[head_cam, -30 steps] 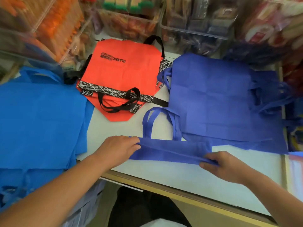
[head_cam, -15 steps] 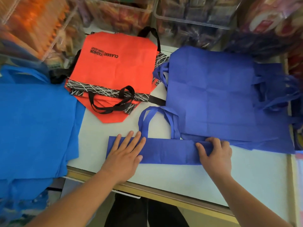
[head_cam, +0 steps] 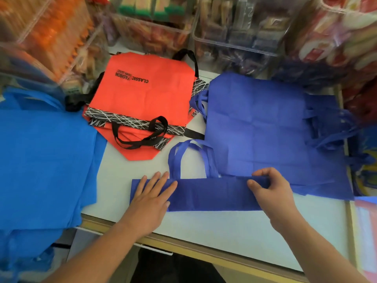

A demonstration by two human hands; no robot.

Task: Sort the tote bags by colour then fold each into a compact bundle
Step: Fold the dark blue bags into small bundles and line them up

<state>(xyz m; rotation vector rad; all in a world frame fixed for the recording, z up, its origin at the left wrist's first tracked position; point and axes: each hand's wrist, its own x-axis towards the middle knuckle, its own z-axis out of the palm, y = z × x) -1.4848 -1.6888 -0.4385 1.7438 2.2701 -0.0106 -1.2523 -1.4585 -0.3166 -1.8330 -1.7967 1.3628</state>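
Note:
A dark blue tote bag [head_cam: 212,194], folded into a long narrow strip, lies near the front of the white table [head_cam: 224,229]; its handles loop away from me. My left hand [head_cam: 152,198] presses flat on the strip's left end with straight fingers. My right hand [head_cam: 272,196] pinches the strip's right end between thumb and fingers. Behind it lies a pile of flat dark blue totes [head_cam: 263,127]. Red totes [head_cam: 142,99] with black handles and patterned bands are stacked at the back middle. Bright blue totes [head_cam: 42,160] cover the left.
Clear plastic bins [head_cam: 234,35] of packaged goods stand along the back and sides. The table's wooden front edge [head_cam: 204,250] runs below my hands. Blue handles [head_cam: 334,127] trail off the right side of the dark blue pile.
My left hand went from gripping the strip's left end to lying flat on it. My right hand moved up onto the right end and now lifts that edge slightly.

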